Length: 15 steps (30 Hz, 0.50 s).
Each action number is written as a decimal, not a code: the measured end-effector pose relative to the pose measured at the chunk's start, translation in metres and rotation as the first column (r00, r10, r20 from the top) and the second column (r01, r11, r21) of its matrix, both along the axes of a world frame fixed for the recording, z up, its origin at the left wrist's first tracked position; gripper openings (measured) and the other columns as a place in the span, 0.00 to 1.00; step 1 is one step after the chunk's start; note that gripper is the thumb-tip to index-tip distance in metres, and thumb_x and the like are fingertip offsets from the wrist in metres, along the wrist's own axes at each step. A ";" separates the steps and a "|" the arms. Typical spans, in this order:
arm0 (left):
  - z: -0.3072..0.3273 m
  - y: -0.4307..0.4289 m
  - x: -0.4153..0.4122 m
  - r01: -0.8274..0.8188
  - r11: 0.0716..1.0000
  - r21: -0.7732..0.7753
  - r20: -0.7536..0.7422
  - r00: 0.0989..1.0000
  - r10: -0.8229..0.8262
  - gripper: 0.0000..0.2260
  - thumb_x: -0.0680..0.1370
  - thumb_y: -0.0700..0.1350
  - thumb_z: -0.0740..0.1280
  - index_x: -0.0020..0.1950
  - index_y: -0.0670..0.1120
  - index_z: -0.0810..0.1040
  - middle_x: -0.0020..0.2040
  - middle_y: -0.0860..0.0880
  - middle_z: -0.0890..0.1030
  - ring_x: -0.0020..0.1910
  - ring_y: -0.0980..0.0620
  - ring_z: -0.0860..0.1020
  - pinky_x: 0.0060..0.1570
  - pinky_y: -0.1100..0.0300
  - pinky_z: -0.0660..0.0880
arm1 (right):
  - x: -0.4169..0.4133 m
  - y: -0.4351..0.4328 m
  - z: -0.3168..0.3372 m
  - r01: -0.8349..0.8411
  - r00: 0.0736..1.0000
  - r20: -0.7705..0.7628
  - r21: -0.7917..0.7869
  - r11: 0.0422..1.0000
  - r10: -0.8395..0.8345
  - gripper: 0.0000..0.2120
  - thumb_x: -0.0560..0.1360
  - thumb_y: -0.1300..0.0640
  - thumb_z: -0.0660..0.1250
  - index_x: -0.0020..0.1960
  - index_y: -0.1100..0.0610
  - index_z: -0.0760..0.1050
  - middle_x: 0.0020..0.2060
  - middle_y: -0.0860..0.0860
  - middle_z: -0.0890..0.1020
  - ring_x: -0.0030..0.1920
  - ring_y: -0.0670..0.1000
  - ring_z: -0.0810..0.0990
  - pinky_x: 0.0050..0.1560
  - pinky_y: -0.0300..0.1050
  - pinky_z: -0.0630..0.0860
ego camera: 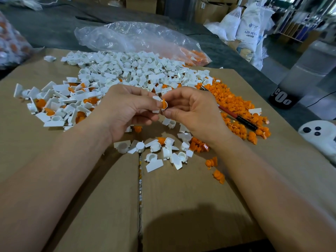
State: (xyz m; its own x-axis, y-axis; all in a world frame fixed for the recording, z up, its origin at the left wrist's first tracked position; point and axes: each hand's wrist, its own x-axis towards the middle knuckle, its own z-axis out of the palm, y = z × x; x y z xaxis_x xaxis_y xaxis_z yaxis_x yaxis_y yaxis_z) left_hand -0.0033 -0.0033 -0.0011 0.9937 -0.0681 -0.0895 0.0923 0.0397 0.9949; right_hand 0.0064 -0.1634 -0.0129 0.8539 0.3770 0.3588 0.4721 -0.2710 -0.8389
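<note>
Left of frame: heap of fitted pieces (49,106), white with orange seated in them.
Upper centre: loose white housings (127,70), piled on the cardboard (181,206).
Centre: my left hand (127,110), thumb and forefinger clamped on one white housing (156,111). My right hand (190,113) pinches an orange plug (165,104), which touches the housing.
Risk, as I judge it: my fingertips hide the cup's mouth, so the plug could go in tilted and jam. It could also slip and be lost among the loose parts below.
Pose: both hands held above the cardboard, fingers curled, forearms converging, thumbs nearly meeting.
Right of frame: orange heap (236,110), with a red-and-black pen (238,118) lying in it.
</note>
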 end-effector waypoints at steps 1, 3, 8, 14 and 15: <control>0.000 0.000 0.000 -0.002 1.000 0.012 0.006 1.000 0.002 0.04 0.66 0.33 0.72 0.36 0.40 0.78 0.25 0.47 0.80 0.23 0.55 0.78 0.23 0.67 0.74 | 0.000 0.000 0.000 -0.003 1.000 0.003 0.001 1.000 0.003 0.18 0.68 0.72 0.69 0.43 0.49 0.75 0.38 0.42 0.80 0.41 0.39 0.81 0.46 0.33 0.77; 0.000 0.000 -0.001 -0.003 1.000 0.025 0.020 1.000 0.003 0.04 0.65 0.34 0.72 0.36 0.40 0.78 0.26 0.47 0.80 0.24 0.54 0.78 0.24 0.67 0.74 | -0.001 0.000 0.001 -0.015 1.000 0.017 0.015 1.000 0.015 0.17 0.68 0.71 0.70 0.44 0.50 0.75 0.39 0.44 0.81 0.42 0.40 0.81 0.46 0.34 0.77; 0.000 0.001 -0.002 -0.001 0.999 0.041 0.061 0.998 -0.002 0.05 0.67 0.34 0.71 0.35 0.42 0.79 0.26 0.47 0.80 0.25 0.54 0.79 0.27 0.65 0.76 | -0.005 0.002 0.002 -0.045 0.995 0.095 0.072 0.996 0.038 0.15 0.68 0.67 0.71 0.51 0.54 0.77 0.41 0.49 0.82 0.44 0.46 0.83 0.49 0.39 0.78; 0.000 -0.002 -0.005 -0.019 0.997 0.075 0.101 0.995 0.012 0.06 0.69 0.32 0.70 0.36 0.42 0.78 0.26 0.48 0.80 0.25 0.53 0.80 0.27 0.65 0.77 | -0.004 0.002 0.000 0.014 0.995 0.099 0.088 0.996 -0.022 0.18 0.66 0.69 0.72 0.55 0.60 0.76 0.42 0.52 0.82 0.45 0.48 0.83 0.49 0.41 0.79; 0.000 -0.002 -0.005 -0.021 0.997 0.077 0.107 0.994 0.013 0.06 0.69 0.32 0.70 0.35 0.42 0.78 0.25 0.48 0.80 0.25 0.54 0.79 0.27 0.65 0.77 | -0.004 0.002 0.000 0.021 0.995 0.096 0.090 0.996 -0.029 0.19 0.66 0.69 0.72 0.55 0.60 0.76 0.42 0.51 0.82 0.45 0.48 0.83 0.49 0.41 0.79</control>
